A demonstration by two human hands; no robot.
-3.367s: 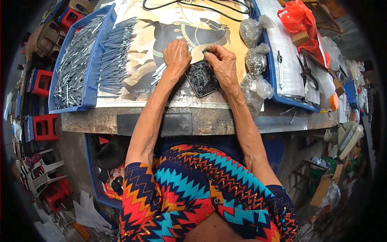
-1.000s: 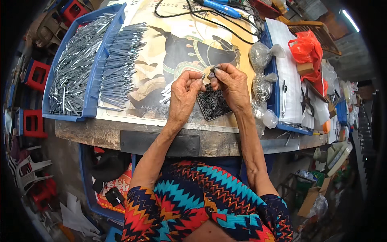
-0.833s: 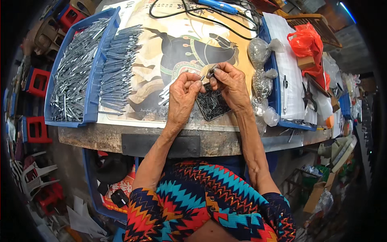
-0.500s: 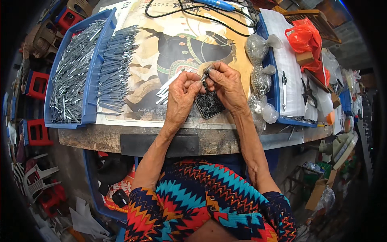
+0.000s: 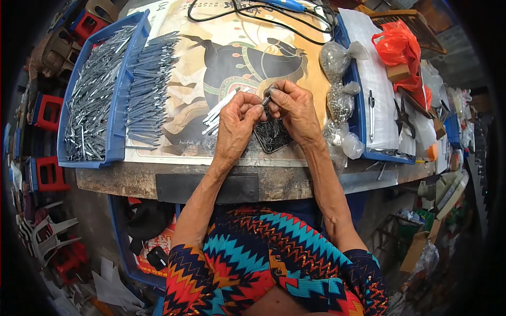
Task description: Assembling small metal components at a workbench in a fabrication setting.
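My left hand [image 5: 237, 124] and my right hand [image 5: 296, 113] meet over the table, fingers pinched close together. Between the fingertips is a small dark metal piece [image 5: 266, 101], mostly covered, so its exact kind does not show. Just below the fingers lies a small black tray [image 5: 270, 152] of thin dark metal pieces [image 5: 272, 136], partly hidden by my right hand. Several slim white-silver rods [image 5: 213, 119] lie beside my left hand, their ends partly under it.
At left, a blue bin [image 5: 122, 97] holds grey metal rods [image 5: 97, 89]; more rods [image 5: 151, 87] lie stacked beside it. Tied clear bags [image 5: 340, 102] of small parts stand right of my hand. A drawing compass [image 5: 371, 116] lies on white sheeting. A black cable [image 5: 237, 11] crosses the far side.
Both hands stay nearly in place, still pinching at the same spot. The fingers and the small piece between them shift only slightly.
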